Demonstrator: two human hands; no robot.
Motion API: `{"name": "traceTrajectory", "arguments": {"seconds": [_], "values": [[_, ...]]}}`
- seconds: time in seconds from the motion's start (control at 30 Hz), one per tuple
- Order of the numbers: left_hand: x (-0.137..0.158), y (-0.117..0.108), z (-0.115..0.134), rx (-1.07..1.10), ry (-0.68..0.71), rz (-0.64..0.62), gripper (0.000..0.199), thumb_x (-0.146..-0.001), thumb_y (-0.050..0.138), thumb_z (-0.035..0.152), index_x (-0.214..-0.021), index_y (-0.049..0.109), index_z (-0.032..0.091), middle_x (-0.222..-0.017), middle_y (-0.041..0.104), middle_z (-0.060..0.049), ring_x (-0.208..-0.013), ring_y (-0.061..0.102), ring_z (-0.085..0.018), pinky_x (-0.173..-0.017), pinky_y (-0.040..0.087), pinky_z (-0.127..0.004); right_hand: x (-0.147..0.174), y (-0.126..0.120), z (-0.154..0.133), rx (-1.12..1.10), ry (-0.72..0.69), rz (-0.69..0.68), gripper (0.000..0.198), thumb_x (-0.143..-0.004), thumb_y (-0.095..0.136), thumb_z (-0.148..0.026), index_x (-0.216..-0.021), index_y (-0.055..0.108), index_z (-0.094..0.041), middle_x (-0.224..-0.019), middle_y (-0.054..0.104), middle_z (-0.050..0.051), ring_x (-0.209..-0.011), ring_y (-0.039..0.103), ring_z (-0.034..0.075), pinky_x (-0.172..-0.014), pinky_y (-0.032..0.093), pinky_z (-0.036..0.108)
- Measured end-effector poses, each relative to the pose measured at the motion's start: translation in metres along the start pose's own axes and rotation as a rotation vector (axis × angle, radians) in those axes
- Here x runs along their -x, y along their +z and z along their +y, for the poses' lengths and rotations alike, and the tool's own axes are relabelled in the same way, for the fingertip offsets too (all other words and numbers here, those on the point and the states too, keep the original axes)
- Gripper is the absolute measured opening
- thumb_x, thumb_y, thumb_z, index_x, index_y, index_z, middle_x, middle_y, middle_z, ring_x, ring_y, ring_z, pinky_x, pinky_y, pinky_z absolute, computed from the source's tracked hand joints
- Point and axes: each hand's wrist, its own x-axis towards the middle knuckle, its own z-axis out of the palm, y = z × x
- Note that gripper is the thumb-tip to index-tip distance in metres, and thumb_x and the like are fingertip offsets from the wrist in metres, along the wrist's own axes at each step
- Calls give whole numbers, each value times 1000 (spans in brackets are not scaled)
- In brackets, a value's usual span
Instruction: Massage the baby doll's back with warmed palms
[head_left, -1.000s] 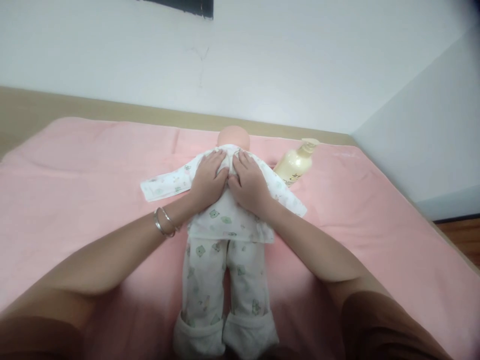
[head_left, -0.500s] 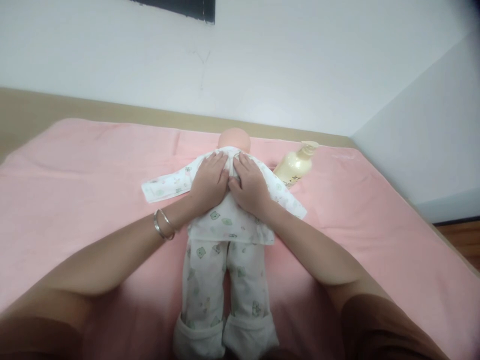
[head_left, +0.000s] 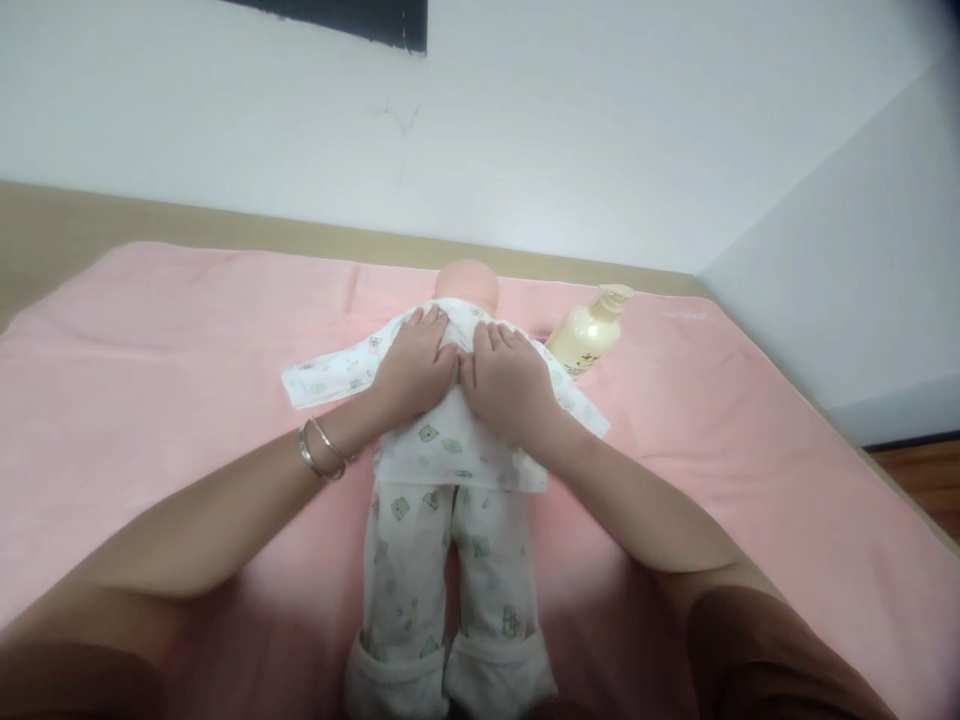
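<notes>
A baby doll [head_left: 466, 284] lies on a pink cloth, its bare head pointing away from me. It wears a white printed top [head_left: 442, 450] with the sleeves spread out and matching trousers [head_left: 409, 560] with turned-up cuffs. My left hand [head_left: 418, 365], with silver bangles [head_left: 322, 448] at the wrist, lies flat on the upper left of the top. On the upper right rests my right hand [head_left: 510, 385], its fingers stretched forward. The two thumbs come close together over the middle of the doll's torso. Neither hand grips anything.
A pale yellow pump bottle [head_left: 589, 332] leans on the cloth just beyond the doll's right sleeve. The pink cloth [head_left: 187, 330] covers a table whose tan edge [head_left: 300, 225] meets a white wall [head_left: 525, 130]. A dark panel [head_left: 360, 18] hangs above.
Both hands have spread slightly outward over the top. My right hand has shifted a little right and back towards me. The doll and bottle keep their places.
</notes>
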Motion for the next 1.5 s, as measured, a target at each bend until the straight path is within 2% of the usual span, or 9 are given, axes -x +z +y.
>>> {"name": "traceTrajectory", "arguments": {"seconds": [0.13, 0.4, 0.53, 0.63, 0.77, 0.9, 1.1, 1.33, 1.5], "values": [[-6, 0, -5, -6, -3, 21, 63, -97, 25, 28, -149, 44, -2, -162, 40, -20, -156, 31, -31, -133, 24, -52, 9, -7, -7, 56, -24, 8, 59, -106, 24, -30, -143, 52, 4, -140, 62, 25, -134, 59, 34, -117, 43, 47], [9, 6, 7, 14, 36, 149, 54, -98, 25, 21, -132, 62, 3, -150, 56, -18, -147, 47, -29, -129, 35, -54, -10, -12, 5, 20, -3, -115, 55, -104, 34, -34, -141, 54, 2, -137, 65, 22, -130, 60, 32, -111, 48, 43], [21, 11, 16, 62, 48, 146, 55, -97, 26, 18, -140, 57, 3, -156, 51, -16, -153, 39, -30, -131, 33, -53, -15, -5, 11, 5, -22, -127, 61, -103, 33, -33, -146, 45, 8, -148, 55, 26, -141, 51, 35, -119, 41, 46], [23, 13, 17, 69, 59, 146, 55, -97, 26, 18, -142, 55, 2, -158, 48, -17, -155, 36, -30, -132, 31, -54, -19, -3, 17, -37, -29, -162, 60, -103, 36, -36, -144, 48, 6, -152, 51, 26, -145, 47, 35, -122, 39, 45], [22, 10, 16, 57, 80, 128, 55, -98, 27, 18, -144, 53, 3, -159, 45, -18, -155, 34, -30, -130, 32, -56, -22, -4, 19, -61, -24, -155, 52, -103, 38, -36, -136, 56, 0, -144, 59, 22, -137, 54, 34, -115, 44, 44], [18, 4, 15, 24, 81, 60, 58, -99, 24, 20, -147, 49, 1, -162, 40, -19, -157, 30, -32, -131, 29, -56, -16, -4, 13, 7, -34, -99, 54, -103, 36, -31, -141, 51, 4, -141, 61, 24, -131, 58, 34, -113, 46, 44], [4, -3, 9, 40, -29, -18, 63, -99, 27, 29, -154, 38, 0, -167, 31, -19, -159, 24, -34, -132, 23, -56, 2, -4, 1, 102, -54, 1, 56, -106, 24, -31, -137, 57, 3, -125, 70, 24, -117, 65, 33, -100, 52, 44], [1, 5, 2, 99, -47, 62, 65, -98, 31, 35, -153, 41, 2, -166, 33, -19, -159, 25, -32, -132, 21, -56, 8, -5, -3, 103, -71, 19, 54, -106, 26, -28, -135, 60, 1, -127, 69, 25, -116, 67, 32, -97, 55, 45], [2, 8, -1, 99, -38, 85, 65, -97, 32, 36, -151, 43, 2, -165, 36, -19, -158, 29, -32, -133, 21, -54, 2, -6, 1, -29, -48, -13, 55, -105, 27, -29, -141, 57, 0, -140, 63, 23, -135, 58, 33, -111, 50, 46]]}}
